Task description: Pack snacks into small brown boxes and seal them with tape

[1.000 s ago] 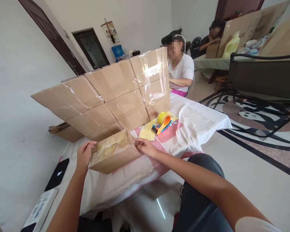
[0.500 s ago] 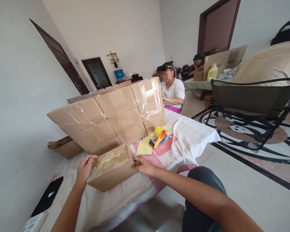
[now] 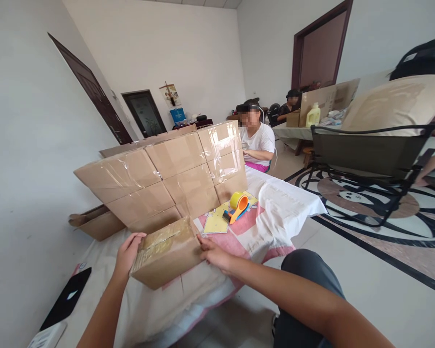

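Observation:
A taped cardboard box (image 3: 166, 258) is between my two hands at the near side of the cloth-covered table (image 3: 275, 212). My left hand (image 3: 128, 253) grips its left end, with the fingers over the top edge. At the right end my right hand (image 3: 213, 252) is closed on the box's side, some fingers hidden. Clear and yellowish tape runs along its top. Right behind it rises a stack of taped cardboard boxes (image 3: 188, 166). An orange and blue tape dispenser (image 3: 235, 208) with a yellow roll lies on a yellow patterned sheet (image 3: 215, 222) to the right.
An open cardboard box (image 3: 97, 222) stands left of the stack. A black flat item (image 3: 67, 297) and a white object (image 3: 47, 337) lie at the left. Across the table sits a person in a white shirt (image 3: 259, 140). A folding chair (image 3: 369, 154) stands right, its occupant leaning forward.
The view has tilted and shifted slightly. My hands keep their hold on the box, which stays in nearly the same place. The person in the chair at the right has shifted posture.

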The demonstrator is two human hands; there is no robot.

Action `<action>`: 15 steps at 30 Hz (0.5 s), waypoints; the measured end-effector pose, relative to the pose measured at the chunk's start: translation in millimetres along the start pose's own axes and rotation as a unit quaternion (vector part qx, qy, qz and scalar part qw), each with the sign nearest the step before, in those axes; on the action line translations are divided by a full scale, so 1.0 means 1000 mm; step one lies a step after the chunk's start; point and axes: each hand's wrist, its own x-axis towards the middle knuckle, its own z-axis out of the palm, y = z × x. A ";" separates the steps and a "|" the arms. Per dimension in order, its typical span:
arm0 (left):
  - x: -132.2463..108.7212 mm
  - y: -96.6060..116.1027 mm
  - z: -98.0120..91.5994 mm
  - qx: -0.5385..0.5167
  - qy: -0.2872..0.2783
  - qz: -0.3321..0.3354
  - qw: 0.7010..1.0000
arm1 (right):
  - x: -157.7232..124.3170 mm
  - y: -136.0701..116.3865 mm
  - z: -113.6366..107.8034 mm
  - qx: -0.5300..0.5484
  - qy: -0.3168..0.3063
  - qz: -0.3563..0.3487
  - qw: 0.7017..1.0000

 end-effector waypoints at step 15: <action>0.002 -0.004 -0.001 0.000 -0.002 -0.012 1.000 | 0.016 0.007 -0.001 -0.019 -0.002 -0.013 1.000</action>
